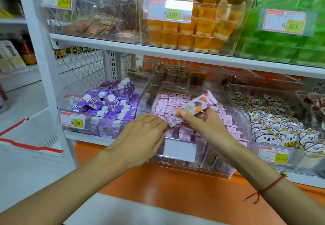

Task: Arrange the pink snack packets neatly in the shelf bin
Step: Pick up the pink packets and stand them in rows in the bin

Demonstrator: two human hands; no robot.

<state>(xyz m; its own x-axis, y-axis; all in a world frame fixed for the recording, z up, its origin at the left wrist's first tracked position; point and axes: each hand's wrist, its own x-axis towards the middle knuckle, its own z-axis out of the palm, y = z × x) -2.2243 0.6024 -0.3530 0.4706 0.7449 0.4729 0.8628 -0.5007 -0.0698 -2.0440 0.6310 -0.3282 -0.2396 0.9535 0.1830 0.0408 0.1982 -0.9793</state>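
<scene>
A clear plastic shelf bin [244,119] on the lower shelf holds several rows of pink snack packets [173,101] standing on edge. My right hand [202,122] pinches one pink packet [191,107] with a cartoon print, held tilted above the front of the bin. My left hand [139,137] reaches over the bin's front left corner, palm down, its fingertips resting on the front packets. Whether those fingers hold a packet is hidden.
A bin of purple cartons [109,105] stands to the left and a bin of bear-print packets [274,128] to the right. Above are bins of orange jelly cups [193,29] and green packs [290,45]. An orange ledge [175,186] runs below the shelf.
</scene>
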